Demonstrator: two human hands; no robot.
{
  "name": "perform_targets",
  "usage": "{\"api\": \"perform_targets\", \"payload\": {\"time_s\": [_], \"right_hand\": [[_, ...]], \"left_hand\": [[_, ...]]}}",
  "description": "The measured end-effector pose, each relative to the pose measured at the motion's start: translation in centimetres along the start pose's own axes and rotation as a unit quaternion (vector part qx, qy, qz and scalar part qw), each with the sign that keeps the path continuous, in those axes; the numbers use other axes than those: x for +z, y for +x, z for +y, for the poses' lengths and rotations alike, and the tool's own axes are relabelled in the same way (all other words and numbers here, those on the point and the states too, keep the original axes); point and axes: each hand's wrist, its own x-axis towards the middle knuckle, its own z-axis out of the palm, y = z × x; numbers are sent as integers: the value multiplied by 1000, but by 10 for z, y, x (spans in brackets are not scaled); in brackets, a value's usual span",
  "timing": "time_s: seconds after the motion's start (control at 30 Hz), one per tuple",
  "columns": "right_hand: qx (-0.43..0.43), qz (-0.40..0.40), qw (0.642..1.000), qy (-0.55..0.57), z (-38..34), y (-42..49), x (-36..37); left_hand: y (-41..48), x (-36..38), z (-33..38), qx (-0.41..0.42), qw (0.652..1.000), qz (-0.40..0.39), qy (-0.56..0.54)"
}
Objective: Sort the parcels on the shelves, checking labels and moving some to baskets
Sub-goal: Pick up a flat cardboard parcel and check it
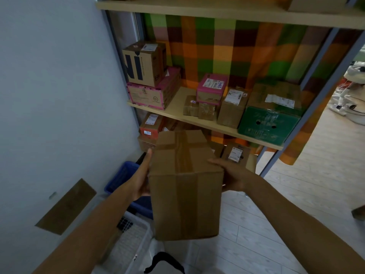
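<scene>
Both hands are gripping a plain brown cardboard box (185,186), sealed with brown tape, and holding it in the air in front of the shelving unit (177,113). The left hand (141,175) is pressing against the box's left face with the thumb stretched upward along it, the fingers reaching round out of sight. The right hand (232,175) is clasping the right side, thumb lying over the top edge, fingers hidden behind. The box is hanging above a blue basket (120,177) and a white basket (136,238), both standing on the floor (276,214) of pale planks beside a light wall (49,95). The middle shelf is carrying more parcels: a box with large dark letters (142,64) stacked on a pink-trimmed one at the left, and a green box (268,123) at the right. A checked curtain (237,48) in orange, green and brown is hanging behind the shelves.
</scene>
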Motion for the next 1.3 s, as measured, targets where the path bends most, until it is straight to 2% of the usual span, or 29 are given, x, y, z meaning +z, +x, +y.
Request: {"api": "perform_targets", "payload": {"time_s": [0.13,0.23,0.43,0.67,0.73,0.83,0.97,1.07,1.13,1.23,1.3], "right_hand": [[-51,-21,997,-58,14,7,4],[-75,-49,993,-78,22,11,3],[-114,-71,987,-87,32,12,1],[-99,29,987,-122,17,5,20],[-133,74,984,-92,19,10,23],[-204,123,968,-80,20,15,19],[-230,139,953,-139,23,16,15],[-261,102,947,-158,27,11,12],[-276,54,944,-171,31,11,6],[-219,-34,970,-103,23,3,1],[-163,-58,984,-44,15,-4,-6]], "left_hand": [[7,-12,-2,-63,997,42,-15],[5,-13,-4,-66,996,44,-34],[-1,4,-8,32,993,115,2],[-12,23,-20,135,982,88,97],[-14,26,-22,163,976,90,113],[-20,26,-12,127,987,58,76],[-26,26,9,85,996,16,10],[-30,23,25,98,990,24,-97],[-31,18,34,82,990,29,-112],[-30,13,45,74,992,44,-97],[-31,12,48,64,993,40,-96]]}}
